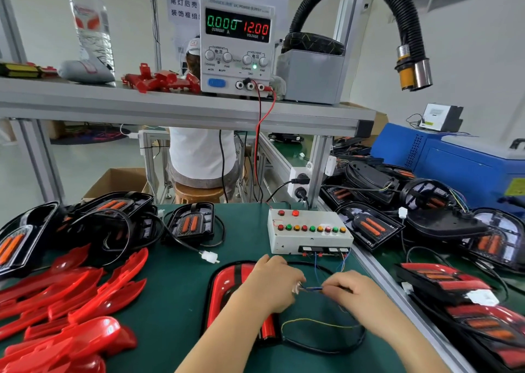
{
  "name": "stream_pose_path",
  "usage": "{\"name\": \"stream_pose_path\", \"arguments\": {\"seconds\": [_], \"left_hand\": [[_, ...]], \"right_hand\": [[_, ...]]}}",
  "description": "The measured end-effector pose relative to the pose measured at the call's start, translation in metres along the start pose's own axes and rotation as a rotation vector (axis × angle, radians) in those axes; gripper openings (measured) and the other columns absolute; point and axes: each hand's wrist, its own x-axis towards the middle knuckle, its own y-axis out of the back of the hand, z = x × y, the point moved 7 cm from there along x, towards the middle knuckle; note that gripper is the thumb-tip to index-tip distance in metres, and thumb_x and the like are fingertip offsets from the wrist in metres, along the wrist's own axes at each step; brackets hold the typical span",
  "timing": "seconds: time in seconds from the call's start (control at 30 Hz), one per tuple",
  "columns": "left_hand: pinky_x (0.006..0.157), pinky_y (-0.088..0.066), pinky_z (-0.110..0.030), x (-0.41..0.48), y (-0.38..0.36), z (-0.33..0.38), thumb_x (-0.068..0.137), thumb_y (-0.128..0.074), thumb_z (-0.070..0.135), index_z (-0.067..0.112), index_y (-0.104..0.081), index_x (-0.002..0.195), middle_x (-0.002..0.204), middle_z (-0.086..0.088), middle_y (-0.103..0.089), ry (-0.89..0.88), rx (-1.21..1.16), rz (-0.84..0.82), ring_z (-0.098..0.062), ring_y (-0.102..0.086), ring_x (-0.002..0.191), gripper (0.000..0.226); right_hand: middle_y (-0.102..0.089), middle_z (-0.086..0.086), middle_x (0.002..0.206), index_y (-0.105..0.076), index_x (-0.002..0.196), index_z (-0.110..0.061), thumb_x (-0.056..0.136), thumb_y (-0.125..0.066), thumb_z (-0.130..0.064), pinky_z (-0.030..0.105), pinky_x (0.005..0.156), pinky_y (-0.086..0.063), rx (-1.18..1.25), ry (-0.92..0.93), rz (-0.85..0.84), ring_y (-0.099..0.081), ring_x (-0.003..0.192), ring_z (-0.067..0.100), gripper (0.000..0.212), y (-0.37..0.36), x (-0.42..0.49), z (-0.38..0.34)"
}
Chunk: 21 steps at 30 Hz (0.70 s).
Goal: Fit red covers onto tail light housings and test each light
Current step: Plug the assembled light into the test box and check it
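Green mat [176, 301] spans the bench. Boxy supply [237, 45] at 12 o'clock reads 12.00 V, zero current. Glossy red covers [71, 301] are piled at 8 o'clock. The covered light [224, 281], a smooth curved red shell on black, lies at 6 o'clock, partly under the left hand [272, 284]. Test box [309, 236] at 5 o'clock. We see the left hand curled round a small pale plug [297, 287], right hand [350, 290] pinching thin blue leads [314, 288]. We'd push them together straight without tugging the wire, then watch the current
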Motion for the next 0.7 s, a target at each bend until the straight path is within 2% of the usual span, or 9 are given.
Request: {"name": "stream_pose_path", "arguments": {"seconds": [0.1, 0.17, 0.23, 0.3, 0.4, 0.5, 0.6, 0.67, 0.7], "left_hand": [[0.087, -0.039, -0.033, 0.004, 0.009, -0.002, 0.088, -0.06, 0.023, 0.02, -0.06, 0.117, 0.113, -0.01, -0.062, 0.038, -0.065, 0.067, -0.029, -0.053, 0.11, 0.029], [0.089, -0.042, -0.035, 0.006, 0.01, 0.001, 0.088, -0.06, 0.028, 0.021, -0.06, 0.116, 0.112, -0.01, -0.061, 0.011, -0.067, 0.069, -0.028, -0.053, 0.107, 0.029], [0.094, -0.042, -0.037, 0.007, 0.01, 0.005, 0.089, -0.061, 0.033, 0.024, -0.062, 0.118, 0.112, -0.008, -0.06, -0.035, -0.039, 0.073, -0.025, -0.052, 0.108, 0.03], [0.097, -0.039, -0.036, 0.007, 0.014, 0.006, 0.088, -0.062, 0.04, 0.028, -0.063, 0.118, 0.112, -0.005, -0.061, -0.072, -0.012, 0.092, -0.021, -0.051, 0.11, 0.033], [0.101, -0.034, -0.033, 0.008, 0.021, -0.001, 0.084, -0.064, 0.044, 0.033, -0.064, 0.117, 0.112, 0.001, -0.061, -0.076, -0.018, 0.119, -0.016, -0.048, 0.112, 0.035], [0.1, -0.035, -0.033, 0.004, 0.031, -0.025, 0.085, -0.062, 0.041, 0.034, -0.064, 0.118, 0.113, 0.004, -0.061, -0.02, 0.034, 0.133, -0.016, -0.05, 0.113, 0.033], [0.099, -0.041, -0.034, -0.007, 0.044, -0.063, 0.084, -0.063, 0.035, 0.033, -0.065, 0.117, 0.113, 0.002, -0.061, 0.09, -0.226, 0.185, -0.016, -0.052, 0.11, 0.033], [0.096, -0.045, -0.036, -0.014, 0.052, -0.072, 0.084, -0.063, 0.028, 0.033, -0.066, 0.114, 0.111, 0.003, -0.063, 0.097, -0.408, 0.251, -0.014, -0.053, 0.107, 0.03], [0.096, -0.045, -0.037, -0.016, 0.055, -0.072, 0.084, -0.063, 0.026, 0.033, -0.066, 0.114, 0.112, 0.005, -0.063, 0.091, -0.457, 0.264, -0.013, -0.053, 0.108, 0.03]], "right_hand": [[-0.068, -0.005, 0.077, -0.066, 0.073, -0.034, 0.095, -0.053, -0.039, 0.023, 0.063, -0.041, -0.062, -0.039, -0.074, -0.061, 0.074, 0.011, 0.026, -0.002, 0.0, 0.006], [-0.069, -0.002, 0.081, -0.068, 0.082, -0.03, 0.09, -0.049, -0.056, 0.023, 0.064, -0.041, -0.132, -0.031, -0.057, -0.059, 0.075, 0.01, 0.032, -0.003, 0.003, 0.0], [-0.064, -0.011, 0.088, -0.068, 0.096, -0.038, 0.086, -0.054, -0.061, 0.023, 0.071, -0.042, -0.242, 0.018, 0.025, -0.054, 0.088, 0.004, 0.029, -0.004, 0.008, -0.011], [-0.06, -0.015, 0.085, -0.071, 0.1, -0.038, 0.089, -0.056, -0.054, 0.026, 0.078, -0.043, -0.31, 0.068, 0.094, -0.051, 0.094, 0.008, 0.024, -0.005, 0.01, -0.023], [-0.059, -0.019, 0.079, -0.073, 0.094, -0.033, 0.093, -0.057, -0.045, 0.029, 0.081, -0.044, -0.267, 0.066, 0.131, -0.049, 0.095, 0.009, 0.021, -0.005, 0.011, -0.028], [-0.06, -0.01, 0.081, -0.067, 0.08, -0.033, 0.093, -0.058, -0.042, 0.025, 0.067, -0.042, -0.219, 0.004, 0.225, -0.053, 0.084, 0.009, 0.018, 0.009, 0.004, -0.018], [-0.055, -0.008, 0.064, -0.059, 0.065, -0.032, 0.095, -0.056, -0.037, 0.028, 0.054, -0.032, -0.123, -0.141, 0.409, -0.052, 0.074, 0.014, 0.03, 0.037, -0.009, 0.015], [-0.052, -0.008, 0.064, -0.065, 0.079, -0.03, 0.098, -0.051, -0.035, 0.031, 0.059, -0.033, -0.224, -0.285, 0.457, -0.052, 0.084, 0.021, 0.024, 0.048, -0.014, 0.041], [-0.051, -0.008, 0.067, -0.066, 0.087, -0.03, 0.1, -0.047, -0.033, 0.032, 0.065, -0.037, -0.33, -0.349, 0.418, -0.052, 0.095, 0.023, 0.023, 0.049, -0.015, 0.05]]}}
